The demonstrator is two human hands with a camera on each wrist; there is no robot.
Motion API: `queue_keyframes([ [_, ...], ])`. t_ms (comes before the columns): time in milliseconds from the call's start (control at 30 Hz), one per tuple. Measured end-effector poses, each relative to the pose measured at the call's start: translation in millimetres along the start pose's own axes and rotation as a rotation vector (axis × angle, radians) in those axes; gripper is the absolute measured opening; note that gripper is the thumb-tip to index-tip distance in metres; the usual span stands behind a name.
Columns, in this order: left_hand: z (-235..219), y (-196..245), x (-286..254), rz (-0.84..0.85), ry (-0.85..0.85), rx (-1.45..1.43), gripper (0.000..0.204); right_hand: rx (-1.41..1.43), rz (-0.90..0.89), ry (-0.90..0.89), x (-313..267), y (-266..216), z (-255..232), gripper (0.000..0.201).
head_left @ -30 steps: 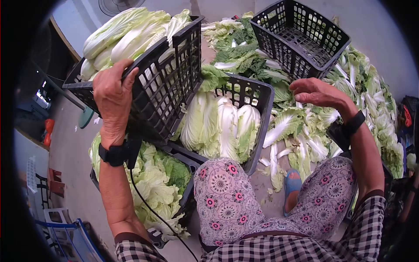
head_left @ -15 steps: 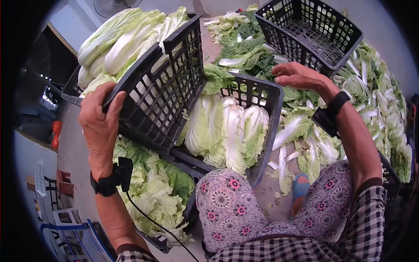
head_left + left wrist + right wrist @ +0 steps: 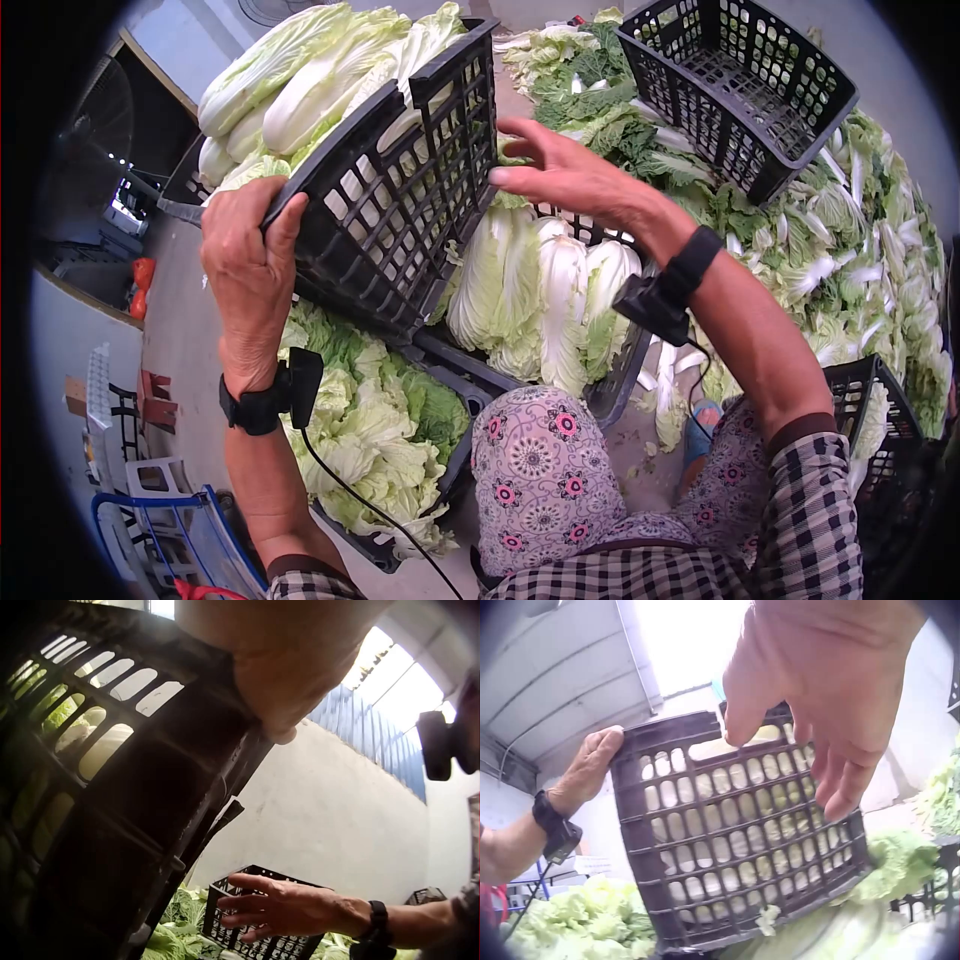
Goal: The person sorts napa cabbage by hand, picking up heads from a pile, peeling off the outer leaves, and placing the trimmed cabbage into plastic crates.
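Note:
A black plastic crate [image 3: 335, 140] full of napa cabbages [image 3: 335, 95] stands tilted at the upper left. My left hand [image 3: 245, 270] grips its near rim, thumb outside the slotted wall. My right hand [image 3: 570, 180] reaches to the crate's right end with fingers spread; in the right wrist view this hand [image 3: 832, 682] hangs in front of the slotted wall, fingers loosely bent and holding nothing. Below the tilted crate, more napa cabbages [image 3: 555, 300] stand in a lower black crate [image 3: 628, 375], partly hidden by my right forearm.
Leafy cabbages [image 3: 370, 430] fill another crate at the near left. Behind on the right, a black crate [image 3: 690, 110] sits on a large heap of loose leaves [image 3: 840, 270]. One more crate [image 3: 850, 390] stands by my right elbow. A blue-framed chair [image 3: 170, 540] is at lower left.
My right hand has swung left from over the leaf heap to the right end of the tilted crate. My left hand keeps its grip on the rim; the crate has shifted little.

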State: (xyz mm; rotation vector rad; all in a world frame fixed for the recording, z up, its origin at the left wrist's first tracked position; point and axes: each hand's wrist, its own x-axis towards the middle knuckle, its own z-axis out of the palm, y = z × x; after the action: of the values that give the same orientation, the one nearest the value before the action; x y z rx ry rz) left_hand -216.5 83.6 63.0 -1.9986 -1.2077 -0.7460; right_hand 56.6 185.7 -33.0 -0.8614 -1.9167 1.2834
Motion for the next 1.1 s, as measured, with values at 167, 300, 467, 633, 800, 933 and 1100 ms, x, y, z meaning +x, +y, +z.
queue_keyframes([
  [167,-3.3,0.3,-1.0,-0.05,-0.021,-0.037,0.026,0.225,-0.29,0.067,24.7,-33.0,52.6,0.094],
  [300,-4.4,-7.5,-3.6,-0.073,-0.013,-0.054,0.026,0.495,-0.308,0.035,26.2,-48.0,69.6,0.103],
  [467,-8.8,-17.9,-7.0,-0.102,0.005,-0.062,0.021,0.623,-0.341,0.037,30.1,-55.2,83.3,0.105],
  [633,-29.0,-54.5,-13.1,-0.216,0.034,-0.149,0.021,0.689,-0.404,0.044,36.2,-74.4,98.2,0.099],
  [800,-53.8,-72.0,-29.9,-0.219,0.024,-0.145,0.026,0.564,-0.497,-0.013,36.7,-83.8,108.9,0.109],
  [933,-63.8,-58.3,-55.5,-0.136,-0.052,-0.107,0.031,0.462,-0.449,0.063,22.7,-75.0,150.7,0.107],
  [1100,-69.9,-54.2,-73.5,-0.122,-0.042,-0.079,0.038,0.591,-0.429,0.01,7.2,-75.3,154.4,0.093],
])
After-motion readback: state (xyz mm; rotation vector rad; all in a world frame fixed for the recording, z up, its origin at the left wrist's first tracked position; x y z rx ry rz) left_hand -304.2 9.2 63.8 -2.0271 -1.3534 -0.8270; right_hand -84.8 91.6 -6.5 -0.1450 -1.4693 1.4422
